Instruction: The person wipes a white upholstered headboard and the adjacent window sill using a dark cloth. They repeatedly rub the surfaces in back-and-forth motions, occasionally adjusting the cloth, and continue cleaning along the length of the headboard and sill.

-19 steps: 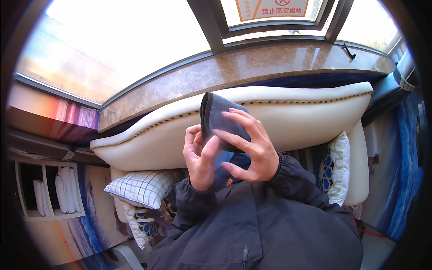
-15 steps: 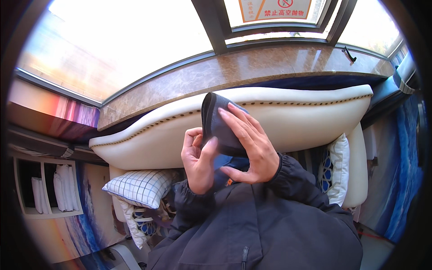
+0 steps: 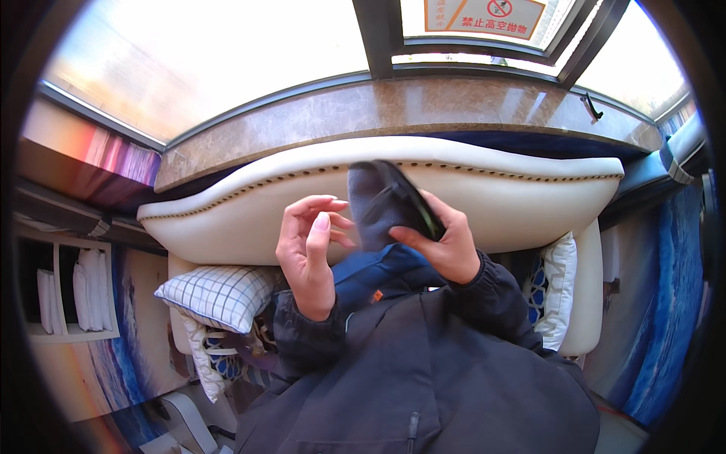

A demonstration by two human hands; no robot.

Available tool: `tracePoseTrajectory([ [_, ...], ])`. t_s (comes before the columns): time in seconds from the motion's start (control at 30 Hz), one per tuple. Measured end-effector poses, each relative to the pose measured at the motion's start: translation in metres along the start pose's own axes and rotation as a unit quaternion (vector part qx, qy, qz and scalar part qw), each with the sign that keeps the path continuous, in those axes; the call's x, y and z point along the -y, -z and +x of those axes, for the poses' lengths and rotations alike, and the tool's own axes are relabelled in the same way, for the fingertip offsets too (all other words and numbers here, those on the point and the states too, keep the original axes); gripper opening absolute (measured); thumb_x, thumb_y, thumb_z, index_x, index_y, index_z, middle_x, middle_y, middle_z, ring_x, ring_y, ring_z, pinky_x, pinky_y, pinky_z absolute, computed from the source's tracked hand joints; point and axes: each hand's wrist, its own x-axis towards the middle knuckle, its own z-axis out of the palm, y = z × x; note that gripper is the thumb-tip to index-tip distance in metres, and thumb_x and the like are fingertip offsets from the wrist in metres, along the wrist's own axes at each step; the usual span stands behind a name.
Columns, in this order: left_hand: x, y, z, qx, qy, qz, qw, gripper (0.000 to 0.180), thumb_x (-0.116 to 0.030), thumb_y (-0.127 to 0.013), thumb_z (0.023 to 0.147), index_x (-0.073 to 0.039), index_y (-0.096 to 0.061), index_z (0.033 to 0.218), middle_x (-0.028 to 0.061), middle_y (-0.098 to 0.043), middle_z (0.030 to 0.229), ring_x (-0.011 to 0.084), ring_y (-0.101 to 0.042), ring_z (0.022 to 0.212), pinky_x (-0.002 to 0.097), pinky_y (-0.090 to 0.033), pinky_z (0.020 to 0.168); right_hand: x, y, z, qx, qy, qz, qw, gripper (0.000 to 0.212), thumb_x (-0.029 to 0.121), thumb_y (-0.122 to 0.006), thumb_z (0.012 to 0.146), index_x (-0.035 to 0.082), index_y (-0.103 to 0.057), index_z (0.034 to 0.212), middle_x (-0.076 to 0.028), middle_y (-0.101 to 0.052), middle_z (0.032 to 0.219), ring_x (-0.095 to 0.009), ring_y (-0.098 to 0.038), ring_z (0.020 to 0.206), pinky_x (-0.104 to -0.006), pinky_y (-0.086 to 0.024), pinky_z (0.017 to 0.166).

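Observation:
My right hand (image 3: 451, 244) holds a dark item (image 3: 376, 198), with the thumb across its grey face and the fingers behind it. The item looks soft and folded, with a black rounded edge and what may be a strap; motion blurs it and I cannot make out its kind. Just to its left, my left hand (image 3: 306, 253) is raised, fingers loosely bent and apart, nothing in them. Beneath both hands, blue fabric (image 3: 359, 274) with a small orange patch (image 3: 377, 296) lies against my dark jacket.
Ahead stands a cream padded sofa back (image 3: 302, 204) with a studded seam, below a marble windowsill (image 3: 302, 113). A checked cushion (image 3: 215, 297) lies at the left, a white patterned cushion (image 3: 558, 291) at the right. White shelving (image 3: 113, 337) stands farther left.
My right hand has turned the dark item, bringing its grey face into view and its black edge to the right. My left hand has drawn slightly left and away. The view has shifted a little.

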Motion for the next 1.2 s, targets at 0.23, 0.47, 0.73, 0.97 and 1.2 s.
tracePoseTrajectory([
  [0.23, 0.002, -0.002, -0.004, 0.107, 0.14, -0.083, 0.981, 0.059, -0.011, -0.071, 0.097, 0.004, -0.041, 0.146, 0.0127, -0.065, 0.126, 0.016, -0.062, 0.114, 0.0276, -0.05, 0.096, -0.011, -0.007, -0.002, 0.006, -0.121, 0.337, 0.934, 0.035, 0.02, -0.058, 0.106, -0.004, -0.061, 0.131, -0.008, -0.071, 0.117, -0.012, -0.065, 0.104, -0.0289, -0.053, 0.093],
  [0.47, -0.005, 0.008, -0.007, 0.099, 0.078, -0.041, 0.991, 0.073, 0.002, -0.077, 0.09, 0.0, -0.041, 0.153, 0.0132, -0.072, 0.111, 0.016, -0.07, 0.104, 0.0294, -0.057, 0.09, 0.002, -0.006, 0.002, -0.048, -0.268, 0.464, 0.843, 0.034, 0.023, -0.057, 0.105, -0.006, -0.066, 0.121, -0.012, -0.073, 0.113, -0.018, -0.072, 0.098, -0.0326, -0.059, 0.086],
  [0.73, -0.004, 0.02, 0.007, 0.23, -0.056, 0.175, 0.956, 0.049, -0.005, -0.076, 0.086, -0.01, -0.068, 0.134, 0.0067, -0.061, 0.091, 0.0132, -0.057, 0.081, 0.0263, -0.048, 0.073, -0.002, -0.003, 0.01, 0.025, -0.315, 0.369, 0.874, 0.035, 0.027, -0.068, 0.101, -0.002, -0.067, 0.122, -0.009, -0.073, 0.111, -0.015, -0.071, 0.094, -0.0301, -0.059, 0.081],
  [0.97, 0.013, 0.026, 0.016, 0.28, 0.041, 0.123, 0.951, 0.058, -0.008, -0.079, 0.085, -0.006, -0.062, 0.14, 0.0033, -0.067, 0.095, 0.0086, -0.058, 0.081, 0.0235, -0.048, 0.075, -0.014, 0.006, 0.017, 0.01, -0.37, 0.454, 0.81, 0.039, 0.028, -0.064, 0.103, -0.001, -0.062, 0.129, -0.012, -0.073, 0.116, -0.02, -0.074, 0.098, -0.0352, -0.061, 0.088],
  [1.2, 0.068, 0.068, 0.057, 0.154, 0.101, 0.051, 0.982, 0.05, -0.015, -0.061, 0.101, -0.005, -0.05, 0.149, 0.006, -0.072, 0.102, 0.0084, -0.064, 0.086, 0.0242, -0.052, 0.079, -0.046, 0.022, 0.045, -0.038, -0.366, 0.403, 0.838, 0.04, 0.025, -0.069, 0.1, -0.003, -0.064, 0.128, -0.011, -0.072, 0.118, -0.02, -0.073, 0.102, -0.0348, -0.06, 0.091],
])
